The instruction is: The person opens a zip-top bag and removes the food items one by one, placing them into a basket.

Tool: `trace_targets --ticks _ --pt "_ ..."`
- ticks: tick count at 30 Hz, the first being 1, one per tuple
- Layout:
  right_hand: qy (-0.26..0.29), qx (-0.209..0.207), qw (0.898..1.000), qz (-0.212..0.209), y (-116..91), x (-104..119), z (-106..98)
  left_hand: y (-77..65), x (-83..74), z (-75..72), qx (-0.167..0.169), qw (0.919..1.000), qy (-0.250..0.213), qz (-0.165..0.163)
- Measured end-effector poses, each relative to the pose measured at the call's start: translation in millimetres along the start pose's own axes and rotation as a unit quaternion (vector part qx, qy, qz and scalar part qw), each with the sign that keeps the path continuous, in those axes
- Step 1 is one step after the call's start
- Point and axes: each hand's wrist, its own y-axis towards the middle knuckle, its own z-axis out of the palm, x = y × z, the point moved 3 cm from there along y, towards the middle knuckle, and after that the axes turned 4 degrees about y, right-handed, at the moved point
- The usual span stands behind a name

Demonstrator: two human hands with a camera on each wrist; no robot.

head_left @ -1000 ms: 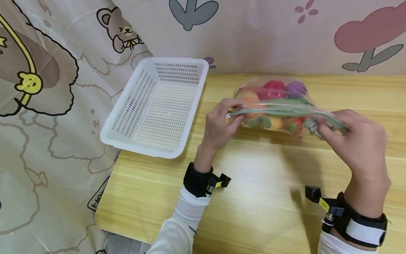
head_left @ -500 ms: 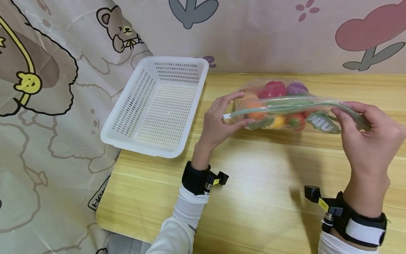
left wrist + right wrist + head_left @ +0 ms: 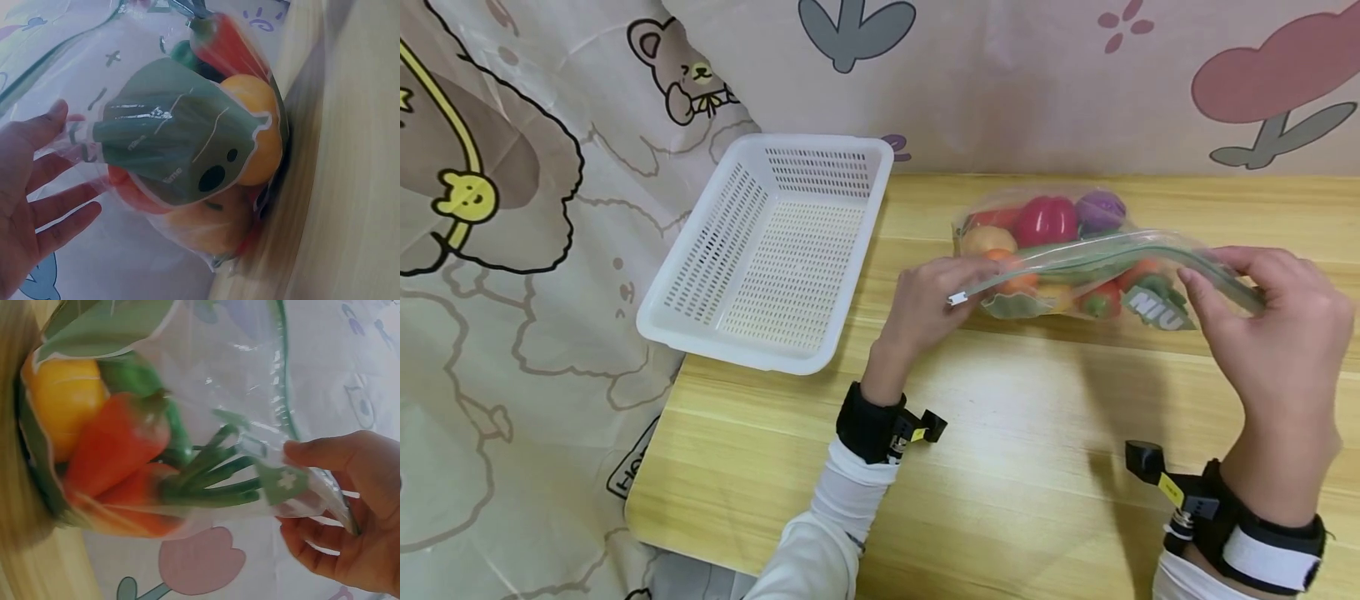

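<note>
A clear zip bag [image 3: 1097, 265] with a green closure strip lies along the back of the table, full of toy-like vegetables. A red bell pepper [image 3: 1047, 221] and a purple round piece [image 3: 1101, 212] show in it. Through the plastic in the right wrist view are an orange-red pepper [image 3: 119, 447], a yellow round piece [image 3: 65, 406] and green stems [image 3: 212, 475]. My left hand [image 3: 928, 308] holds the bag's left top end by the white slider [image 3: 957, 297], thumb in front, fingers partly behind the plastic. With thumb and fingers, my right hand [image 3: 1273, 321] pinches the right top corner.
On the left of the wooden table [image 3: 760, 467] stands a white perforated basket [image 3: 805, 360], nothing inside it, near the table's left edge. A patterned cloth [image 3: 1037, 92] hangs behind and another cloth covers the left side.
My right hand has moved to the right along the closure strip, drawing it out. My left hand spread its fingers half a second ago and has since closed them on the left end.
</note>
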Motion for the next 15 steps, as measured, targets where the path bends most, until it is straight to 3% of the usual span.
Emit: trace_targets --ticks 7,15 --pt "0.009 0.036 0.998 -0.045 -3.9 11.5 -4.4 0.4 -3.0 -0.3 -0.024 0.9995 0.011 -0.016" --pt "0.048 0.089 0.983 -0.152 -13.9 48.2 5.9 3.3 -14.1 2.5 -0.004 0.9993 0.037 -0.012"
